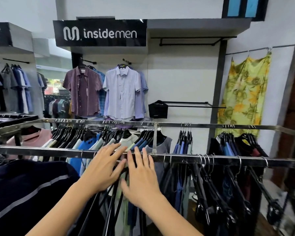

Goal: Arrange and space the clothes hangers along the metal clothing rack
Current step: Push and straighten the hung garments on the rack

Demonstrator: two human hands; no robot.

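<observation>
The black hangers (114,193) I am spacing hang under my hands at six o'clock, their wire hooks over the near metal rail (41,149). They look light, stiff and free to slide; I judge the hook at the rail the best hold. My left hand (102,169) and right hand (140,176) lie flat on the bunch, fingers (134,155) spread, clamped on nothing. At three o'clock, more hangers (211,183) sit in loose clumps. At twelve, a far rail (203,125) carries shirts (92,142). No containers show.

Black hangers (209,189), silver rack (211,160), yellow floral cloth (245,92).
</observation>
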